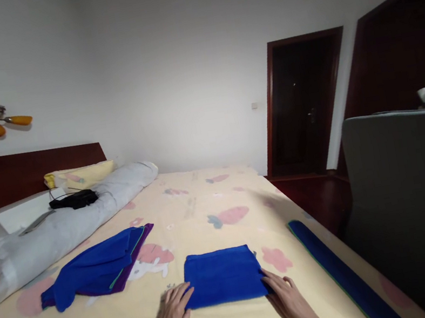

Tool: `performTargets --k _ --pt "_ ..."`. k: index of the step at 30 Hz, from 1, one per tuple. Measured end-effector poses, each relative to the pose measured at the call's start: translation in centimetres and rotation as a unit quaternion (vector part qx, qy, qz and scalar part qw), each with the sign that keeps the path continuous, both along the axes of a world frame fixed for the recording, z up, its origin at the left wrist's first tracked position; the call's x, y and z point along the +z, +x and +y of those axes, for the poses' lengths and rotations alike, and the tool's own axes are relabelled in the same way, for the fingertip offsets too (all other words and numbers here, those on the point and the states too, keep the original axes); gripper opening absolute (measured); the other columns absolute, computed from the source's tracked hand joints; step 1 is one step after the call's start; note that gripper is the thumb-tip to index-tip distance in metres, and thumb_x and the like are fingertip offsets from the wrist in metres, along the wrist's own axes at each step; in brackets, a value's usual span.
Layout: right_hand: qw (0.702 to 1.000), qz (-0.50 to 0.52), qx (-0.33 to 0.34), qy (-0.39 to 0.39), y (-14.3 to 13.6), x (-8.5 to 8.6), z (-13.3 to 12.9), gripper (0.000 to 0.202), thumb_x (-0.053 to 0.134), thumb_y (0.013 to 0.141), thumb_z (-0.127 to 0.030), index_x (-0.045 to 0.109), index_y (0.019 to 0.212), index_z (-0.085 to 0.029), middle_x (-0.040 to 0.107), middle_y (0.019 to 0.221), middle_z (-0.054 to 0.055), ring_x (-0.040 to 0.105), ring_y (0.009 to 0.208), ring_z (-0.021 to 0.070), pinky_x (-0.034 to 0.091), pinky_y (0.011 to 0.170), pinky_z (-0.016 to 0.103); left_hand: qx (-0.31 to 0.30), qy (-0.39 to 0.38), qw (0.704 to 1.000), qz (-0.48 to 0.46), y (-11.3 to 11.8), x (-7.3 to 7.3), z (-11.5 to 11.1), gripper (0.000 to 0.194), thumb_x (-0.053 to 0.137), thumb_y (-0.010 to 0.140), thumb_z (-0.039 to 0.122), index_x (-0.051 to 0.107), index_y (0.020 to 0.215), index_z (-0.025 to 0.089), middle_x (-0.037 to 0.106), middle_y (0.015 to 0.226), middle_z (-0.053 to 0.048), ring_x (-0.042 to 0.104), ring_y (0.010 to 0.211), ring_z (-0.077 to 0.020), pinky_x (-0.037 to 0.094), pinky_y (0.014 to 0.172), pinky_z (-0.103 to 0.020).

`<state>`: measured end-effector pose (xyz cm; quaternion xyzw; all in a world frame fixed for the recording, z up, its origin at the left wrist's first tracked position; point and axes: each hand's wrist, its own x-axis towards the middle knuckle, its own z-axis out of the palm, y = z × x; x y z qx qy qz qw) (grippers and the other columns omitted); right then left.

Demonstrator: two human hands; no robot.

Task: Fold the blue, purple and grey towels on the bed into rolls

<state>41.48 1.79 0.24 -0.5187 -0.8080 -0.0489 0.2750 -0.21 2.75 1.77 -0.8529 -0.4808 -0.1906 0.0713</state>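
Observation:
A blue cloth [222, 277], folded into a neat rectangle, lies flat on the bed in front of me. My left hand [174, 309] is at its near left corner, fingertips closed on the edge. At the near right corner, my right hand [286, 294] takes the opposite edge between its fingers. The thumbs are partly hidden. Off to the left is a loosely spread blue cloth [95, 264] with a purple underside and green edging. A long, narrow folded dark blue cloth [338, 265] with green edging lies along the right side of the bed.
The bed [199, 200] has a yellow patterned sheet. A rolled grey quilt [80, 226] lies near the headboard [24, 164], with a black item [75, 199] on top and a pillow [87, 174] behind. A dark chair back [410, 184] stands beside the bed's right edge.

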Motion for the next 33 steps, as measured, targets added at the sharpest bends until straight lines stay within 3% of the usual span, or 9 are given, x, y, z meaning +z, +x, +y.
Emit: performTargets --k 5,8,11,14,18,20,23,27,33 --pt "0.997 0.073 -0.009 -0.004 -0.8 1.5 -0.1 0.026 0.043 0.095 -0.037 0.063 0.105 -0.024 0.071 0.106 0.01 0.066 0.095 0.0234 0.046 0.084 0.039 -0.016 -0.013 0.997 -0.07 0.0 1.0 -0.2 0.058 0.047 0.074 0.002 0.063 0.121 0.033 0.07 0.117 0.001 0.061 0.111 -0.018 0.043 0.101 -0.034" --pt "0.99 0.113 -0.009 -0.081 -0.8 2.7 0.2 0.036 0.033 0.097 -0.043 0.063 0.097 -0.022 0.07 0.09 0.008 0.063 0.082 0.0214 0.044 0.079 0.035 0.036 -0.081 0.981 -0.173 0.2 1.4 0.5 0.041 0.049 0.074 0.007 0.067 0.105 0.027 0.072 0.103 -0.001 0.064 0.1 -0.0193 0.047 0.091 -0.031" --pt "0.984 0.119 -0.045 -0.121 -0.8 3.1 1.6 0.043 0.028 0.097 -0.045 0.064 0.097 -0.02 0.07 0.086 0.007 0.062 0.081 0.0219 0.045 0.076 0.033 0.103 -0.169 0.947 -0.254 1.1 1.7 1.7 0.034 0.045 0.078 0.012 0.062 0.106 0.023 0.07 0.09 -0.001 0.065 0.083 -0.0172 0.048 0.078 -0.026" --pt "0.984 0.097 -0.096 -0.114 -1.1 2.7 3.6 0.04 0.028 0.095 -0.037 0.063 0.107 -0.019 0.07 0.089 0.008 0.063 0.084 0.0241 0.046 0.08 0.036 0.179 -0.181 0.941 -0.223 2.3 1.9 2.8 0.041 0.043 0.081 0.013 0.056 0.119 0.022 0.07 0.104 -0.004 0.064 0.098 -0.0192 0.045 0.088 -0.03" --pt "0.982 0.083 -0.149 -0.082 -2.2 2.1 4.8 0.041 0.031 0.091 -0.024 0.062 0.116 -0.013 0.069 0.101 0.018 0.062 0.099 0.0321 0.044 0.09 0.046 0.252 -0.109 0.954 -0.122 4.1 1.4 3.6 0.06 0.043 0.076 0.008 0.049 0.135 0.02 0.06 0.132 -0.011 0.049 0.128 -0.025 0.034 0.106 -0.042" --pt "0.984 0.075 -0.151 -0.05 -3.1 2.1 4.6 0.041 0.031 0.092 -0.022 0.062 0.118 -0.015 0.067 0.111 0.019 0.06 0.107 0.0325 0.043 0.094 0.047 0.223 -0.073 0.967 -0.102 5.0 0.7 3.6 0.064 0.04 0.078 0.006 0.046 0.14 0.02 0.056 0.138 -0.01 0.046 0.131 -0.0229 0.033 0.108 -0.04" --pt "0.997 0.042 -0.072 -0.003 -5.2 2.3 3.5 0.044 0.03 0.095 -0.025 0.057 0.13 -0.021 0.062 0.13 0.013 0.056 0.12 0.0279 0.041 0.102 0.044 0.122 -0.042 0.987 -0.091 6.4 -0.3 3.2 0.062 0.034 0.087 0.01 0.037 0.147 0.022 0.045 0.15 -0.005 0.039 0.138 -0.019 0.03 0.114 -0.037" --pt "0.997 -0.021 0.061 -0.041 -7.6 2.5 2.4 0.053 0.034 0.098 -0.039 0.029 0.15 -0.031 0.036 0.154 0.005 0.037 0.14 0.0264 0.035 0.111 0.048 -0.014 -0.054 0.998 -0.033 7.5 -1.2 2.7 0.065 0.038 0.096 0.029 0.011 0.155 0.027 0.023 0.16 -0.003 0.024 0.146 -0.0216 0.024 0.118 -0.042" --pt "0.99 -0.064 0.089 -0.084 -5.4 1.6 3.6 0.055 0.037 0.097 -0.031 0.025 0.15 -0.032 0.029 0.155 0.004 0.031 0.142 0.0246 0.03 0.115 0.05 -0.035 -0.02 0.998 0.05 4.2 -1.4 4.5 0.074 0.044 0.094 0.02 0.003 0.155 0.029 0.027 0.159 -0.002 0.029 0.144 -0.0207 0.029 0.117 -0.041"
